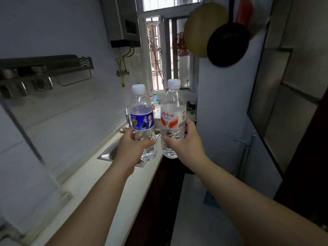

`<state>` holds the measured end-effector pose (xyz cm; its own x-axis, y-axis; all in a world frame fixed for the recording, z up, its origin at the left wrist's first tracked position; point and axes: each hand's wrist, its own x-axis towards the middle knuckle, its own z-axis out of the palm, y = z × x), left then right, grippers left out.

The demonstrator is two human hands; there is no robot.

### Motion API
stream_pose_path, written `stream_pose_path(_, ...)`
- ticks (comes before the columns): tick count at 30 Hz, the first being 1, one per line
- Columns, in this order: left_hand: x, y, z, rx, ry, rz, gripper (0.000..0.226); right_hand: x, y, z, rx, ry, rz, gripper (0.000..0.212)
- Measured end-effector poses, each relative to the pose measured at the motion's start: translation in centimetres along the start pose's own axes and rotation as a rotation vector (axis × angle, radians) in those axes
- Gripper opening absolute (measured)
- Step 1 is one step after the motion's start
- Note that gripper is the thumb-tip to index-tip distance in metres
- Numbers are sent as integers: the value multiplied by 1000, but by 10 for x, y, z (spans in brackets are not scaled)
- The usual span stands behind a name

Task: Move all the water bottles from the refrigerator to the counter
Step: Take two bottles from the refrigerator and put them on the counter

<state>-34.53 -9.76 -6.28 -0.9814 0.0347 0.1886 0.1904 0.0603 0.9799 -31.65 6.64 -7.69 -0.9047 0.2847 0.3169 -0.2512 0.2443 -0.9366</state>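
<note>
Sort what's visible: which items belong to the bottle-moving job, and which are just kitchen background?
Job: blue-label bottle in left hand; red-label bottle in right hand; counter.
Background: sink, black pan, wall rack, two small far bottles.

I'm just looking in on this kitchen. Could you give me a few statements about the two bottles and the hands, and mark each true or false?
1. The left hand holds the blue-labelled water bottle. True.
2. The red-and-white-labelled water bottle stands on the counter. False: the right hand holds it up in the air.
3. Both bottles have their white caps on. True.
4. Both bottles lie on their sides. False: they are held upright.
5. A black frying pan hangs on the wall at the upper right. True.
6. The sink is right of the bottles. False: it is below and left of them.
</note>
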Motion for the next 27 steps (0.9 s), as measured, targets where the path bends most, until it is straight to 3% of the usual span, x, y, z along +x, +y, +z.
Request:
stream_pose_path(3,17,-6,15,-1,-9,-2,50,16,10,-12,-4,9,4,55)
stream_pose_path(7,42,-14,32,-26,-5,-1,48,39,26,-23,-9,26,11,71)
stream_pose_path(27,307,-95,84,-102,-72,-103,44,279,126,16,-86,97,127,54)
